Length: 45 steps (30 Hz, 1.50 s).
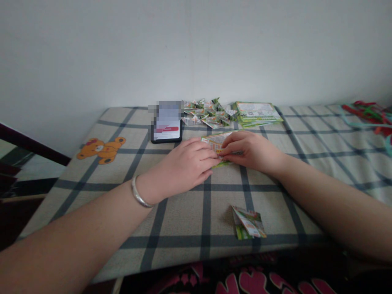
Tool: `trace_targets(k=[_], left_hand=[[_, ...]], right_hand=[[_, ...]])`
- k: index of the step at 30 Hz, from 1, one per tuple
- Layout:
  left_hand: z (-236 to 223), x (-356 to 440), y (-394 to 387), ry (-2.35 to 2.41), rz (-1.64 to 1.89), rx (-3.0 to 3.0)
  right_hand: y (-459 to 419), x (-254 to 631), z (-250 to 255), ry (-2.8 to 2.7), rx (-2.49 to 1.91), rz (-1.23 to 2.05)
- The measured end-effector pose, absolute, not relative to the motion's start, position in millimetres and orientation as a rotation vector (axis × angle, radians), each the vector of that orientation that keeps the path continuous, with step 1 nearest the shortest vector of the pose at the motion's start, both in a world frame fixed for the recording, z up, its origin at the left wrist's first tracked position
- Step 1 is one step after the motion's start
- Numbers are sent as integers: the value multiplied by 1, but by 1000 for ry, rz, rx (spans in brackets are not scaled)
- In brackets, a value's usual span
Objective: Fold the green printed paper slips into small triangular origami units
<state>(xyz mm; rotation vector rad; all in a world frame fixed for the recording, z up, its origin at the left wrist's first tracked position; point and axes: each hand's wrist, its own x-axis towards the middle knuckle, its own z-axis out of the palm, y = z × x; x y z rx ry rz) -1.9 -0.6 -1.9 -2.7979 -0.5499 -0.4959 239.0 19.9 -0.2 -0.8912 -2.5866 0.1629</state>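
Observation:
A printed green-and-white leaflet (214,141) lies on the checked tablecloth, partly hidden under both hands. My left hand (192,163), with a silver bangle at the wrist, rests on its left side, fingers stretched out flat. From the right, my right hand (249,150) has its thumb and fingertips pinched together on the leaflet, close to the left fingertips. Nearer to me lies a small folded piece of printed paper (248,222), a flap standing up from it. Behind the hands is a pile of folded paper pieces (211,112), beside a stack of flat leaflets (259,112).
A phone (167,122) with a lit screen, partly blurred out, stands at the back left. An orange teddy bear picture (101,150) is on the cloth at the left. Red and green strips (367,112) lie at the far right. A white wall (196,49) borders the table's back.

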Motion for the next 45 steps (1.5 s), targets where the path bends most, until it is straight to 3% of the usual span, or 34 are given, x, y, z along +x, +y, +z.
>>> trace_targets(k=[18,45], left_hand=[[-3,-3,2,-640,-452,-2840],[3,-2,-5,-762,-329,-2873]], right_hand=[[15,232,-4,-2549,-939,-78],[13,230,2,-2602,-882,-127]])
